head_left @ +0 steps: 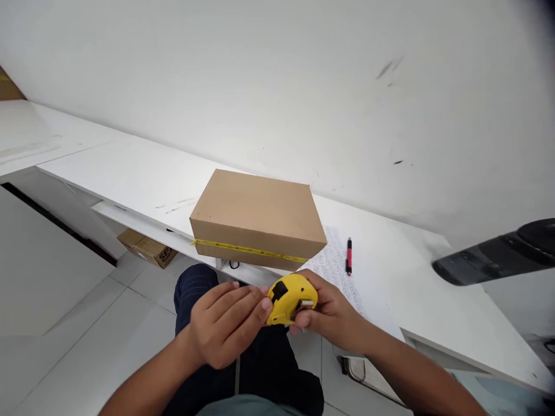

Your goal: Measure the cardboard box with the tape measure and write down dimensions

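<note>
A yellow tape measure [293, 299] with a black part and a silver clip is held over my lap. My right hand [332, 309] grips its right side, the thumb below the clip. At its left edge, my left hand [229, 320] is closed with the fingers together and the thumb touching the case. Just beyond both hands, a closed brown cardboard box [260, 205] rests at the front edge of the white table [139, 162]. A yellow strip with dark print [251, 249] runs along the box's front face and sticks out slightly at the left corner.
A red and black pen [349, 257] lies on a sheet of written paper [332, 254] right of the box. A dark cylindrical object [489, 254] juts in at the right. Another carton [147, 247] sits below the table. A white wall [277, 86] stands behind.
</note>
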A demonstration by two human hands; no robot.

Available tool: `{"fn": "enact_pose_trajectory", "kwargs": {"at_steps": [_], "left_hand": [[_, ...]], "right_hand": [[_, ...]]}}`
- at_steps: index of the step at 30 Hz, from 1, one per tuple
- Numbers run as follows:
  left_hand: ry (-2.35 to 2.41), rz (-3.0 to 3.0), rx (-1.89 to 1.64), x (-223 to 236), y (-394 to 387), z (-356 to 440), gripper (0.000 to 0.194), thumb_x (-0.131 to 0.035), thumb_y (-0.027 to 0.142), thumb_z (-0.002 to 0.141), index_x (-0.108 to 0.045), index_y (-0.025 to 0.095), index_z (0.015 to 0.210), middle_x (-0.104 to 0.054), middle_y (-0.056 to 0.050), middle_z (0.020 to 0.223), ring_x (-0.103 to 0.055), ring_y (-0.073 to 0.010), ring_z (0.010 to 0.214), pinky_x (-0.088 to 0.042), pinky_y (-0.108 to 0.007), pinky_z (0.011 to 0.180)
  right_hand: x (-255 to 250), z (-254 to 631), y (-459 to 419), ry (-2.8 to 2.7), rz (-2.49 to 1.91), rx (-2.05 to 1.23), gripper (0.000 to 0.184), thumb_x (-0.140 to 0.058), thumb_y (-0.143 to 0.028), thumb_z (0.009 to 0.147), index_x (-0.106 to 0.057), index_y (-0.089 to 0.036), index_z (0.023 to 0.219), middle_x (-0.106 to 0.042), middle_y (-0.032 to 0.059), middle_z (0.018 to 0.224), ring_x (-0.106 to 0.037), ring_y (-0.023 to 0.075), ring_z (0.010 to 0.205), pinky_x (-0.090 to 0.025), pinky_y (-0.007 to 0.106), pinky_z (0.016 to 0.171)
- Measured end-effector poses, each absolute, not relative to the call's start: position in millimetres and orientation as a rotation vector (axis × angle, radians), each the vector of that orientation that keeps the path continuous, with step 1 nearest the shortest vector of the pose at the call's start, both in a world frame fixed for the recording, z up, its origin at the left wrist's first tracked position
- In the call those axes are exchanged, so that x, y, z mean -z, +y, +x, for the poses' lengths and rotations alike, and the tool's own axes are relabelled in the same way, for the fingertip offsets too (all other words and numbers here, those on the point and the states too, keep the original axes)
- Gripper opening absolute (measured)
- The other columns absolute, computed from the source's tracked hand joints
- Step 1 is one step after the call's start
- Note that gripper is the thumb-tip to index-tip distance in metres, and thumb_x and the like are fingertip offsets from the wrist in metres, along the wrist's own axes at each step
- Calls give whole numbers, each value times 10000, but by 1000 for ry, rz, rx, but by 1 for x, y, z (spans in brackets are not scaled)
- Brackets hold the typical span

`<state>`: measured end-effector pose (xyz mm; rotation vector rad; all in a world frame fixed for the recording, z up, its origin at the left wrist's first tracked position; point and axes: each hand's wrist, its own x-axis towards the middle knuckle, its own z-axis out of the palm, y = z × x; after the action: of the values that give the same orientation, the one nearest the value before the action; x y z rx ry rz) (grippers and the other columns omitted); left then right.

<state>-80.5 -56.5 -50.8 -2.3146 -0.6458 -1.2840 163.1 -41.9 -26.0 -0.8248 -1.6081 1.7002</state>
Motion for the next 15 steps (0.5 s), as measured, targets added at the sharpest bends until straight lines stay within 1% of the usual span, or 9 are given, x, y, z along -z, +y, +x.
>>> {"fn": "enact_pose_trajectory", "kwargs": {"at_steps": [2,4,6,7,8,10,12,13,15], "left_hand": [[-742,-2263,1209,51,-53,-107,215,-525,144,1007,-670,194,1158,-812,-49,1042,-759,-153,1013,-601,-319,945],[-961,-2074,1251,53,-38,-139,232,-574,139,978,-666,228,1172,-808,-27,1056,-758,-152,978,-598,-315,917],[-1276,-1688,1402,54,-12,-171,241,-577,175,985,-667,180,1209,-795,-59,1091,-745,-171,999,-592,-338,914],[-1431,-1510,1502,54,3,-185,279,-549,208,1007,-651,138,1257,-778,-92,1145,-735,-182,1027,-589,-359,924],[-1544,-1390,1629,54,18,-198,331,-515,240,1026,-620,98,1306,-760,-122,1189,-733,-181,1012,-595,-369,905],[-1699,-1306,1863,52,44,-217,405,-472,301,1048,-577,54,1352,-731,-159,1243,-731,-161,935,-606,-369,861],[-1753,-1385,1989,50,59,-226,420,-488,355,1041,-599,62,1320,-739,-149,1223,-723,-138,849,-610,-357,830],[-1766,-1463,1984,49,61,-228,414,-507,385,1033,-628,79,1284,-738,-138,1225,-720,-138,850,-607,-360,845],[-1719,-1685,1901,48,60,-225,416,-535,446,1018,-675,110,1218,-720,-128,1268,-719,-171,956,-600,-369,882]], "right_hand": [[24,168,-41,-1560,-874,-1518,486,-855,-481,788,-625,-247,1147,-714,19,862,-670,138,617,-580,265,561],[23,184,-30,-1461,-919,-1230,495,-897,-401,752,-643,-270,1156,-703,8,888,-656,128,609,-582,256,545],[26,209,-11,-1303,-926,-938,499,-915,-393,723,-664,-286,1141,-689,-9,883,-629,114,599,-563,237,527],[28,222,0,-1225,-922,-828,493,-905,-416,730,-670,-289,1145,-685,-12,884,-618,110,604,-548,228,520],[32,235,11,-1160,-919,-744,499,-896,-439,734,-673,-288,1155,-682,-10,895,-612,110,623,-534,222,521],[39,256,29,-1088,-932,-664,523,-883,-463,742,-676,-289,1191,-683,2,964,-612,112,688,-528,221,560],[46,264,40,-1082,-961,-656,552,-870,-478,752,-670,-293,1232,-684,13,1026,-611,117,732,-535,235,607],[48,264,42,-1095,-976,-665,565,-858,-490,762,-663,-296,1256,-684,15,1033,-606,117,728,-534,243,614],[52,258,42,-1143,-995,-685,591,-835,-507,783,-644,-297,1301,-681,15,1003,-589,119,696,-529,256,609]]}}
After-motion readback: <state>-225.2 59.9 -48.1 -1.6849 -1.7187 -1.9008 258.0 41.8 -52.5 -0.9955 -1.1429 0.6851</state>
